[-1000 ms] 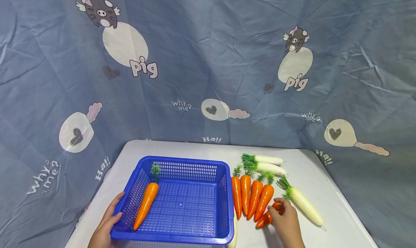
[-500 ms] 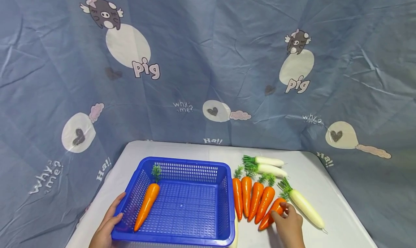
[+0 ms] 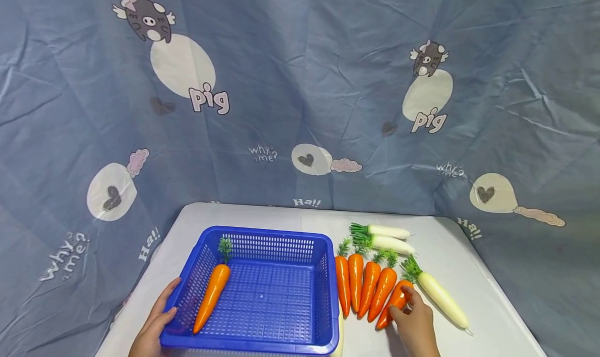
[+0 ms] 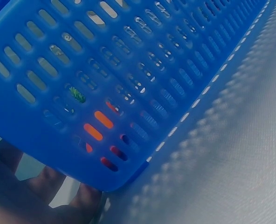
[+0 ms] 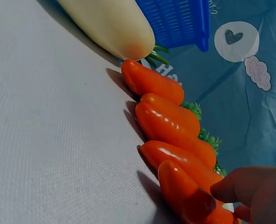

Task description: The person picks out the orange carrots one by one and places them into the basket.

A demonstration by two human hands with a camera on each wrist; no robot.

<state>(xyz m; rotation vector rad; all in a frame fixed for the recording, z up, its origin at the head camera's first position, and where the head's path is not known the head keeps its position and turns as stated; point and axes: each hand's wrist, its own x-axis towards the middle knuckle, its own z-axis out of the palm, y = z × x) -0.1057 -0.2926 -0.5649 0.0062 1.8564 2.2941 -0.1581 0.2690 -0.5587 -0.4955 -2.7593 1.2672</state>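
Note:
My right hand [image 3: 414,315] pinches a shiny orange carrot [image 3: 397,301] between thumb and fingers at the right end of a row. The carrot lies slanted on the table, its thick end partly covered by my fingers. Left of it several more carrots [image 3: 370,287] lie side by side, leafy tops pointing away. A blue plastic basket [image 3: 253,346] stands at their left, with one carrot [image 3: 213,297] inside along its left wall. At the basket's left side my left hand [image 3: 153,323] holds the rim; in the left wrist view its fingers [image 4: 47,182] meet the edge, their tips partly hidden.
Two white radishes [image 3: 391,243] lie behind the carrot row, and another white radish [image 3: 442,300] lies to the right. One more radish [image 5: 114,25] sits by the basket's right side, mostly hidden in the head view. A printed blue cloth [image 3: 281,97] hangs behind the white table [image 3: 492,305].
My right hand has shifted the end carrot slightly right and turned it more in line with the row. The left hand and basket keep their place.

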